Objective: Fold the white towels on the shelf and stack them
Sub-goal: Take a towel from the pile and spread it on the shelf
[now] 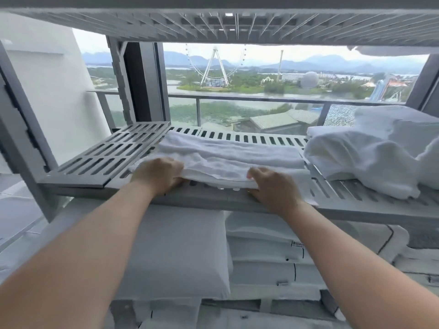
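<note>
A white towel (228,157) lies partly folded across the middle of the grey slatted shelf (99,153). My left hand (159,175) grips the towel's near left edge, thumb under the cloth and fingers on top. My right hand (273,188) grips the near right edge the same way, close to the shelf's front rim. A heap of unfolded white towels (370,148) sits on the right part of the same shelf, apart from the towel I hold.
Another slatted shelf (213,27) hangs low overhead with white cloth (389,50) at its right end. Grey pillows and folded bedding (175,252) fill the shelf below. A slanted frame post (23,129) stands at left; a glass balcony railing (249,100) is behind.
</note>
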{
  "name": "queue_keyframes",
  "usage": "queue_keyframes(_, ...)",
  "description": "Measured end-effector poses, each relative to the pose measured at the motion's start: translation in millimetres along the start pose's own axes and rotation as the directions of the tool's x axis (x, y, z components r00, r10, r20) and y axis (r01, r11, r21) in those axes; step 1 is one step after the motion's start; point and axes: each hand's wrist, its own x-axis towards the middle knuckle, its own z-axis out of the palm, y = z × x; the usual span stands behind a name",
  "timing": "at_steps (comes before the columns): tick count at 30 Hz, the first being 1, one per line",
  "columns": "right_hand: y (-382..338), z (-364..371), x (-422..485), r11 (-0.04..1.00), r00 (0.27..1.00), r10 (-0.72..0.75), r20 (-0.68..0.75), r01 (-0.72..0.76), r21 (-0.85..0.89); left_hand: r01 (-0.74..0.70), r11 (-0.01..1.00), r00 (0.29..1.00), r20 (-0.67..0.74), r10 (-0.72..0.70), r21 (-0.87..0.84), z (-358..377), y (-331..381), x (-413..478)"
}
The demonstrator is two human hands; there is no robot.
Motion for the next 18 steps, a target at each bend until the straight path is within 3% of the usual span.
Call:
queue_keyframes(4,-1,0,-16,0.998,1.000,0.024,0.012,-0.023,-0.058,0.070,0.997,0.997,0.035,-0.071,0.031,-7,0,-12)
queue_keyframes(9,4,-2,-28,0.963,0.975,0.161,-0.156,-0.189,-0.190,0.018,0.998,0.996,0.081,-0.024,0.067,-12,2,-12)
queue_keyframes(13,-1,-4,-23,0.962,0.977,0.208,-0.035,-0.211,-0.173,0.021,0.999,0.994,0.103,-0.019,-0.027,-16,-3,-10)
queue_keyframes(18,-12,-5,-2,0.966,0.967,0.248,-0.059,-0.251,-0.056,0.041,0.991,0.992,-0.116,-0.056,-0.126,-15,0,8)
